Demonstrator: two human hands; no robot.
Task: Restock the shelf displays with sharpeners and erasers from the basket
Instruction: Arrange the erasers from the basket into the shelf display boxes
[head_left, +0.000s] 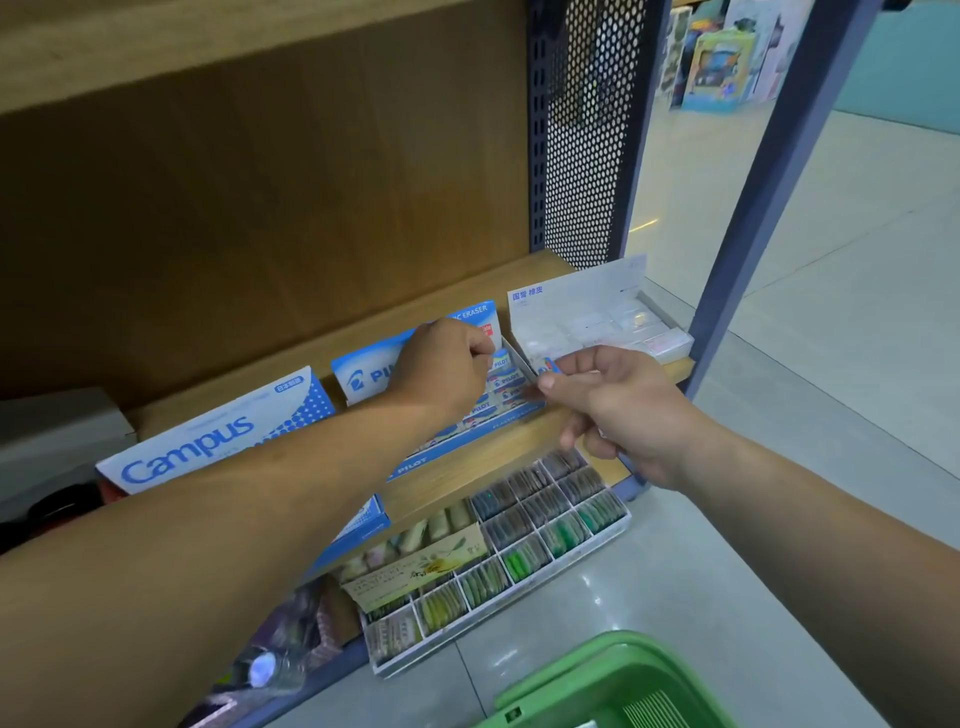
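Eraser (550, 367) pinched in your right hand (618, 405) at the right edge of the Pilot box (363, 376) — left hand (447, 364) curled over its rows, hold impossible to tell; open floor (831, 322) right.

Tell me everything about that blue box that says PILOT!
The Pilot box is a blue-and-white cardboard display tray with an upright back flap printed PILOT and ERASER. Rows of small blue-and-white erasers lie inside. It sits on the wooden shelf, between the Campus box and a white box. The left hand reaches into it with curled fingers.
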